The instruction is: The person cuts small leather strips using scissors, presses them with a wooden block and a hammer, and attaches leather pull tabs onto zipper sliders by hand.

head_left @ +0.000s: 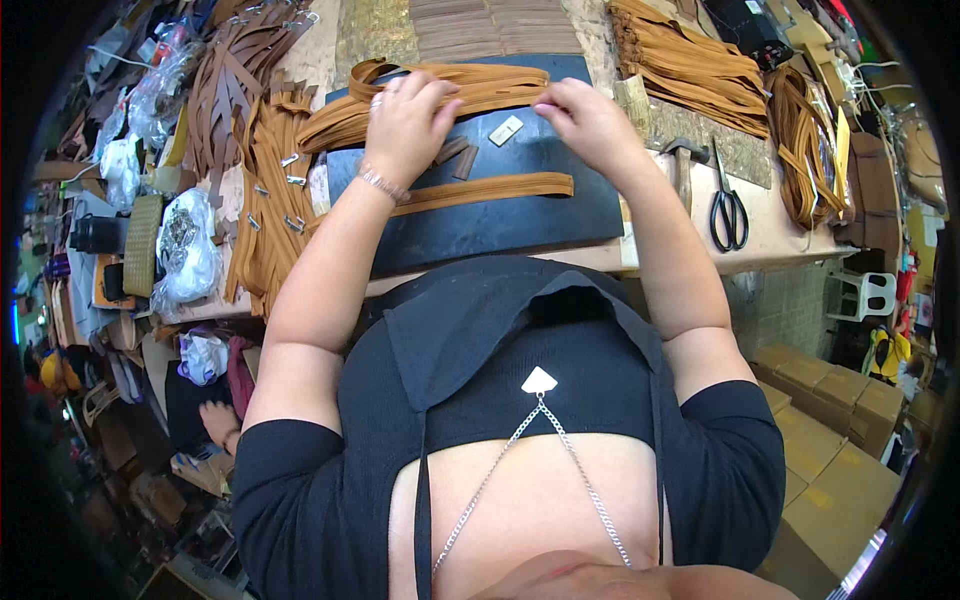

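head view: left hand point(405, 118) is over the bundle point(490, 85) of tan strips at the mat's far side, fingers bent onto it, grip can't be told. right hand point(597, 125) is at the bundle's right end, thumb and fingertip drawn together, can't tell if a strip is pinched. reads as a sorting or straightening step; next move probably calls for one strip taken cleanly and kept flat. around, left to right: bag point(188, 250), clipped strips point(265, 200), near strip point(495, 187) lying on the mat point(500, 225), tabs point(464, 161), block point(506, 130), hammer point(684, 175), scissors point(728, 210), coil point(792, 145). tabs and block could snag a strip laid down there; hammer is just beside the right forearm.
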`<move>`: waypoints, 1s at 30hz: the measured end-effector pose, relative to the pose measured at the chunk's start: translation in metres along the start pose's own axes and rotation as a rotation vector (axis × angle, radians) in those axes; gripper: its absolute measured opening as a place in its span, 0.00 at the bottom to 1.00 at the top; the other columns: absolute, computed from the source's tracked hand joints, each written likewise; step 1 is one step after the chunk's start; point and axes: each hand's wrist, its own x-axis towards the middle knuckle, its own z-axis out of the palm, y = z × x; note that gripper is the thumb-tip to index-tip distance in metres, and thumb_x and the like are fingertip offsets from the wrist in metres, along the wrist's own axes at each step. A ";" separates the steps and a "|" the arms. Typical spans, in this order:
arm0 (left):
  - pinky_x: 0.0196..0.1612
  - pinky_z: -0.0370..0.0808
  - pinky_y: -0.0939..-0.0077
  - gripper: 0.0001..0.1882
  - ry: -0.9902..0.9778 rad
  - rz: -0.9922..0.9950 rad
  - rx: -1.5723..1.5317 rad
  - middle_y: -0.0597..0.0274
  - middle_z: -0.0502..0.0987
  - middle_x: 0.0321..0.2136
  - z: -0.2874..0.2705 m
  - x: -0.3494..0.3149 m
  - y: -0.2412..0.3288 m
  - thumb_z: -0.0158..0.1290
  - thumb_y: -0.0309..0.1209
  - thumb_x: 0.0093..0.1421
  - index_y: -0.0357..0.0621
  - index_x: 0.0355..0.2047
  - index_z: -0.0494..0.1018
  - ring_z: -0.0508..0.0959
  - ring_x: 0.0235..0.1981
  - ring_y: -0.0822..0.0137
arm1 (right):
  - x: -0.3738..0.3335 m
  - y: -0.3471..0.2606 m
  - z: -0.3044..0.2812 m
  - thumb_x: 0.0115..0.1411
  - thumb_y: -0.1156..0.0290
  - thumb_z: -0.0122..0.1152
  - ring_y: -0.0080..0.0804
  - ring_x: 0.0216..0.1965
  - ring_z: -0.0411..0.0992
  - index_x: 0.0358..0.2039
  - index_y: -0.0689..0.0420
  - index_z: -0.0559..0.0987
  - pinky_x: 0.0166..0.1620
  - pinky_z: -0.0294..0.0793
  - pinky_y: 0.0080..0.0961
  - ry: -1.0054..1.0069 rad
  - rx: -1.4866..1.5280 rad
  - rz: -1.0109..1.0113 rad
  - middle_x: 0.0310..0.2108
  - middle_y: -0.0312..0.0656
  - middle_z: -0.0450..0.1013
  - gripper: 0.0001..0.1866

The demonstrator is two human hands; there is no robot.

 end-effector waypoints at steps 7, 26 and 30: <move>0.49 0.74 0.59 0.10 -0.388 -0.032 0.002 0.58 0.80 0.37 0.025 0.031 -0.015 0.60 0.38 0.59 0.48 0.36 0.78 0.78 0.43 0.53 | -0.005 -0.026 0.056 0.62 0.66 0.63 0.46 0.43 0.73 0.34 0.57 0.81 0.48 0.74 0.38 -0.193 0.106 -0.324 0.36 0.43 0.75 0.07; 0.33 0.75 0.64 0.08 -0.590 -0.101 -0.381 0.47 0.77 0.25 -0.037 0.053 0.061 0.57 0.31 0.65 0.38 0.35 0.75 0.78 0.26 0.50 | 0.039 0.037 0.100 0.61 0.41 0.57 0.56 0.74 0.48 0.68 0.63 0.63 0.74 0.45 0.44 -0.051 -0.414 -0.210 0.71 0.57 0.55 0.45; 0.30 0.74 0.65 0.09 -0.580 -0.152 -0.395 0.51 0.77 0.22 -0.061 0.044 0.069 0.59 0.32 0.64 0.39 0.31 0.73 0.79 0.24 0.53 | 0.037 0.035 0.115 0.63 0.40 0.53 0.53 0.74 0.48 0.68 0.63 0.63 0.73 0.51 0.42 0.034 -0.210 -0.148 0.71 0.56 0.55 0.45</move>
